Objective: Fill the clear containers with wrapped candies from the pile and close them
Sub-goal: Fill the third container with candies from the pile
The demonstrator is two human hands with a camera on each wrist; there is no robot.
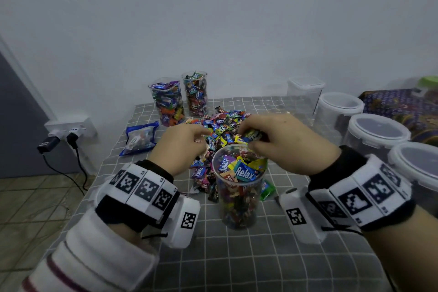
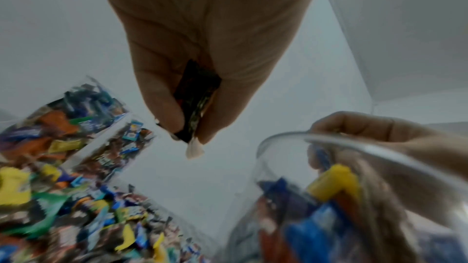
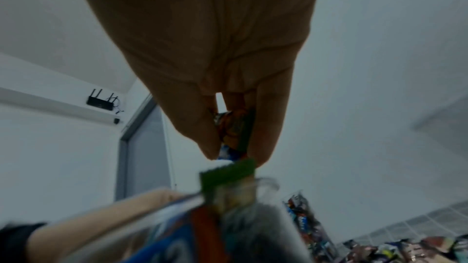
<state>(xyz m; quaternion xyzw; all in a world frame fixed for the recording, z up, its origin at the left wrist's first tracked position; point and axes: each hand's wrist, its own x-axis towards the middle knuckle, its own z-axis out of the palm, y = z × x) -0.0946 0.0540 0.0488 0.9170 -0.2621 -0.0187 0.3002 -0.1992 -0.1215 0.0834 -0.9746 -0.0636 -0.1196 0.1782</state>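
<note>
Two tall clear plastic tumblers (image 1: 179, 98) stand full at the back of the checked grey cloth (image 1: 260, 256); a third, round tumbler (image 1: 239, 187) stands nearest me, nearly brimming with crinkly wrappers. My left hand (image 1: 182, 141) pinches a dark wrapped candy (image 2: 196, 95) above the candy pile (image 1: 222, 125). My right hand (image 1: 282, 140) grips several candies (image 3: 235, 129) over the near tumbler's rim.

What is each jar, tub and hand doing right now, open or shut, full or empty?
Near clear round cup: open, nearly full of candies.
Two tall clear cups at the back: full, no lids on.
Clear lidded tubs on the right: lids on, look empty.
Blue candy bag: lying flat.
Left hand: pinching a dark wrapped candy.
Right hand: pinching several wrapped candies over the near cup.
</note>
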